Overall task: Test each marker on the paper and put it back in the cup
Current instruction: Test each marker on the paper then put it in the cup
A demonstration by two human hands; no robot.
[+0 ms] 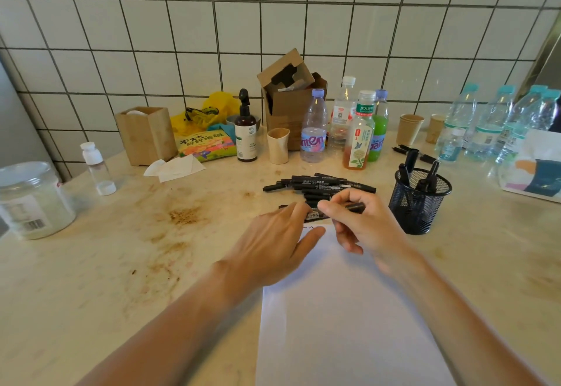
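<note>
A white sheet of paper [343, 309] lies in front of me with a small black scribble near its far edge. Both hands meet over that edge on one black marker [355, 207]. My right hand [361, 224] grips its barrel, and my left hand [273, 243] pinches its other end with the fingertips. Behind them lies a pile of black markers [318, 186]. A black mesh cup [420, 200] stands to the right with a few markers upright in it.
Bottles [358, 133] and paper cups [409, 129] stand along the tiled wall. A cardboard box [288, 100], a spray bottle [246, 130], a wooden holder [145, 135] and a plastic jar [30, 200] are further left. Water bottles [491, 121] crowd the far right.
</note>
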